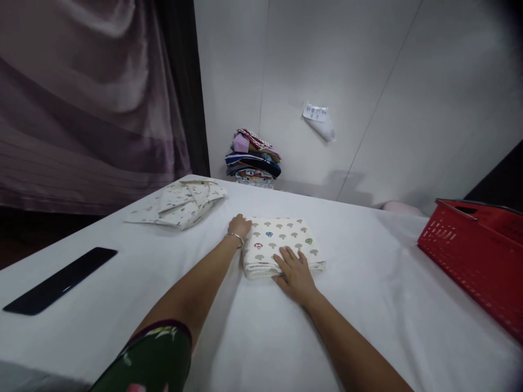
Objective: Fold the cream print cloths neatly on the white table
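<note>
A folded cream cloth with a mushroom print (pixel 286 239) lies in the middle of the white table (pixel 253 337). My left hand (pixel 239 225), with a bracelet on the wrist, has its fingers curled at the cloth's far left corner. My right hand (pixel 295 271) lies flat on the cloth's near edge, fingers stretched out and slightly spread.
Another cream printed garment (pixel 180 202) lies crumpled at the far left. A stack of folded clothes (pixel 253 159) stands against the wall. A red plastic basket (pixel 478 256) sits at the right edge. A flat black object (pixel 61 280) lies at the near left.
</note>
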Tool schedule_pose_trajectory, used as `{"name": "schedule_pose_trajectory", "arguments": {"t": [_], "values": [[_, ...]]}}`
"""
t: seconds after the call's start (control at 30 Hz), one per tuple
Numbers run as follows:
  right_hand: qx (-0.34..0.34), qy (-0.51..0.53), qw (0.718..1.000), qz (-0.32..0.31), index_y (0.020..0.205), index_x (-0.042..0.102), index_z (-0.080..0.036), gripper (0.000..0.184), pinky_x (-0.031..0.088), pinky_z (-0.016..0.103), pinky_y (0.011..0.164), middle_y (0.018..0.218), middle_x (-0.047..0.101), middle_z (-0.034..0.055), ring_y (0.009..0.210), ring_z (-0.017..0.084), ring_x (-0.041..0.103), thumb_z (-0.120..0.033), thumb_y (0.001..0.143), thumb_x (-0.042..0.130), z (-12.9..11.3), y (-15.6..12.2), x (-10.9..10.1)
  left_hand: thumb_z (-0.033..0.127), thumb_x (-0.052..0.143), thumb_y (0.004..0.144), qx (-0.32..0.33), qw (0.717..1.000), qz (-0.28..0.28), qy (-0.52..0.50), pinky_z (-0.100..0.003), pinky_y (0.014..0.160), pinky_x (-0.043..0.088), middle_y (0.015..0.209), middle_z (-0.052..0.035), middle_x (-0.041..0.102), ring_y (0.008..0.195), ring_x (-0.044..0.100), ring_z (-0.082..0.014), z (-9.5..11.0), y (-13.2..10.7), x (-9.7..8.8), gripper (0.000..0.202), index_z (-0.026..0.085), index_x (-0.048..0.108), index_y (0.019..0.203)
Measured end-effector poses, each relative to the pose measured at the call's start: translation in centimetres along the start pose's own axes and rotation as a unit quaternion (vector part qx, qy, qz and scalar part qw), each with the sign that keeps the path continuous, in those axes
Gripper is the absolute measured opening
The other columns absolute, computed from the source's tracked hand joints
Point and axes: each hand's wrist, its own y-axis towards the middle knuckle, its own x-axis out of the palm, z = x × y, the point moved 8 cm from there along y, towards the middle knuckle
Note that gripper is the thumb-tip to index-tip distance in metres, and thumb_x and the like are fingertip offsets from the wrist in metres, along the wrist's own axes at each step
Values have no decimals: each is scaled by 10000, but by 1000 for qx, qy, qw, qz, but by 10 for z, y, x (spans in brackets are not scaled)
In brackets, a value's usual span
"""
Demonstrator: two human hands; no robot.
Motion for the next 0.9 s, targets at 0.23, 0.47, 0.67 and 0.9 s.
{"name": "schedule_pose_trajectory", "arguments": {"t": [0.23,0.47,0.67,0.9], "values": [[9,5,1000,-12,1350,395,-233,535,158,507,1054,1438,342,99,1331,276,254,-420,857,483,0,2,2,474,449,844,290,950,-56,101,-432,1077,197,1445,-119,323,1338,251,-270,51,-90,23,531,185,446,1289],[21,51,996,-77,1395,325,-255,606,158,529,1058,1453,311,96,1345,270,235,-423,843,509,3,6,2,446,338,895,316,930,-83,168,-447,1104,115,1461,-88,302,1367,191,-241,28,-117,48,510,207,408,1341],[125,91,985,-77,1362,388,-238,528,178,491,1061,1459,299,95,1367,237,180,-499,904,363,57,29,-20,462,324,891,316,927,-84,184,-463,1109,76,1476,-78,267,1377,157,-236,29,-116,48,542,205,378,1364],[218,37,967,-127,1367,363,-214,511,258,547,1011,1489,214,107,1375,261,133,-457,920,323,101,13,16,452,334,887,314,929,-86,179,-457,1113,73,1473,-68,276,1379,155,-228,27,-119,49,527,228,380,1362]]}}
